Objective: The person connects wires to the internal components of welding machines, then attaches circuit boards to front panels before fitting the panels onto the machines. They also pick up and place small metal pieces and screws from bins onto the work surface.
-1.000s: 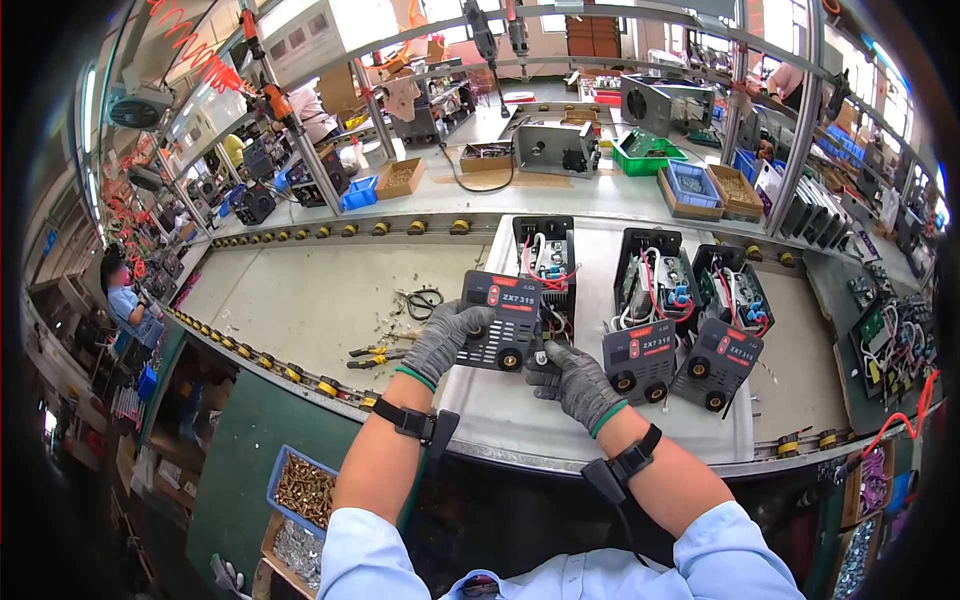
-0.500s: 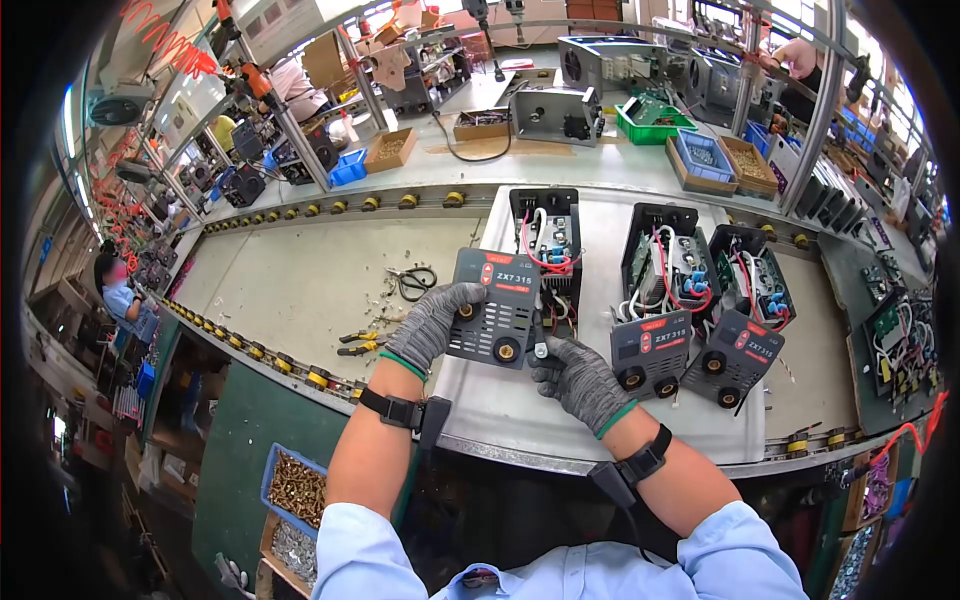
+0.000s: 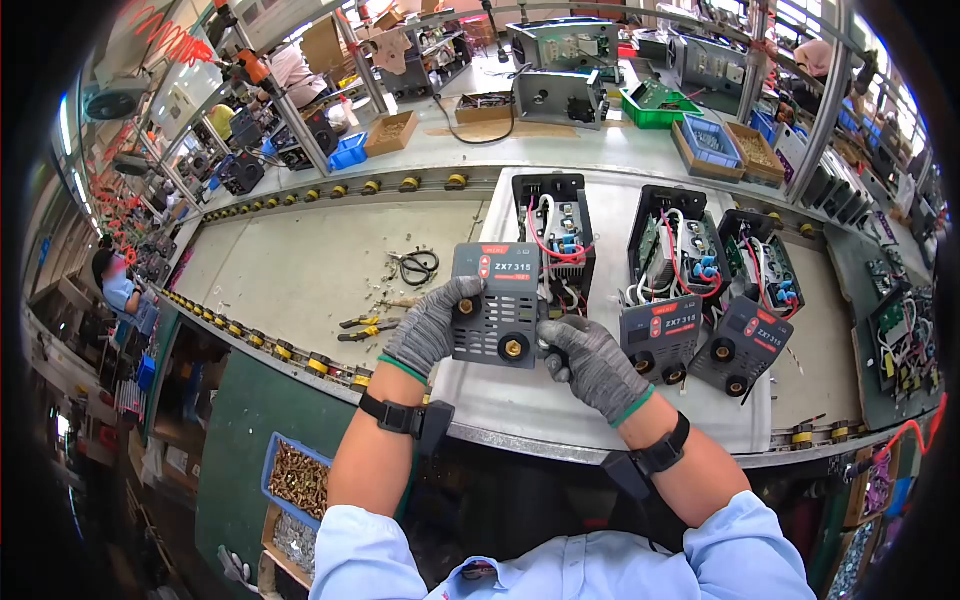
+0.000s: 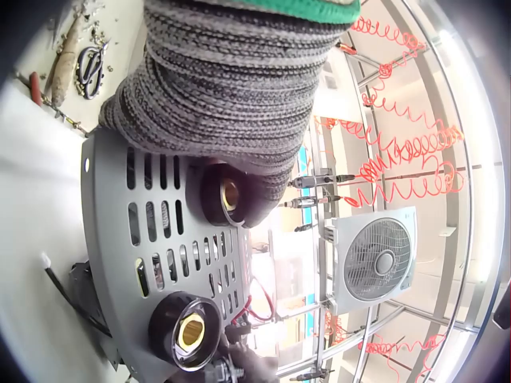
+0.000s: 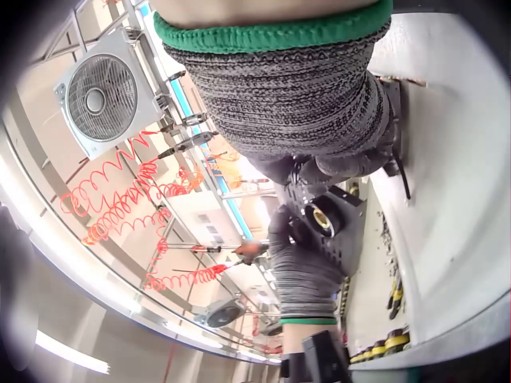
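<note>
A dark front panel marked ZX7315 (image 3: 512, 290) is held up by my gloved left hand (image 3: 425, 325), thumb on its face at the left edge. Two black sockets with brass centres stand out from it. At its lower right edge my gloved right hand (image 3: 600, 370) has curled fingers; a small threaded metal part (image 4: 227, 371) shows at these fingertips in the left wrist view. Behind the panel stands an opened unit (image 3: 565, 235) with red and white wires. In the right wrist view the right hand (image 5: 287, 104) hides much of the panel.
Two more opened units (image 3: 672, 250) (image 3: 765, 265) stand at right, with front panels (image 3: 662, 335) (image 3: 742, 345) leaning before them. Yellow-handled cutters (image 3: 368, 328) and black scissors (image 3: 415, 266) lie left among loose bits. Bins of screws (image 3: 298, 478) sit lower left; parts boxes stand behind.
The panel has turned to a straighter position. My right fingers have shifted at its edge, and the metal piece seen there earlier is now mostly covered in the head view. The view has shifted slightly.
</note>
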A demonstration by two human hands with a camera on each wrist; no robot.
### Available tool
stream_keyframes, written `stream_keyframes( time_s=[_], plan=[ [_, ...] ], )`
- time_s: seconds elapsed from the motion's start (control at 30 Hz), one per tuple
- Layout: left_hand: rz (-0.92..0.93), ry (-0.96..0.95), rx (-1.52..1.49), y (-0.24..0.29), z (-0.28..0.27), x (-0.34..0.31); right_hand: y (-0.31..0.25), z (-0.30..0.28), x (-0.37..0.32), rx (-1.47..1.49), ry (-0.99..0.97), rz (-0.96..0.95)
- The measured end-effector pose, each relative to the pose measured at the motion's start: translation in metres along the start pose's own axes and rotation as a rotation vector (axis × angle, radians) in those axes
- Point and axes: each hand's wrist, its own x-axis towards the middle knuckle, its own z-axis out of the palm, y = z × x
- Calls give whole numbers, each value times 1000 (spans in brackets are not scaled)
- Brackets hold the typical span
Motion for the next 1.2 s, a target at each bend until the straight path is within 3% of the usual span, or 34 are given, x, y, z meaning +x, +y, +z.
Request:
stream_keyframes(
  time_s=[0.1, 0.3, 0.47, 0.53, 0.67, 0.83, 1.03, 1.2],
  plan=[
    [-13, -27, -55, -17, 3, -29, 12, -7, -32, 54, -63, 42],
    [2, 71, -42, -40, -1, -57, 15, -20, -48, -170, -96, 235],
    [-26, 58, -117, -50, 4, -52, 42, -16, -30, -297, -80, 101],
    [-6, 62, -102, -51, 6, -54, 54, -14, -27, -43, -107, 86],
    [51, 62, -64, -52, 8, -61, 68, -15, -24, 7, -103, 65],
    [21, 80, 7, -48, 13, -66, 59, -13, -30, -24, -103, -11],
    [157, 162, 127, -56, 20, -66, 56, -21, -30, -227, -128, -7],
    [214, 180, 174, -64, 17, -60, 58, -6, -49, 265, -164, 63]
  ],
)
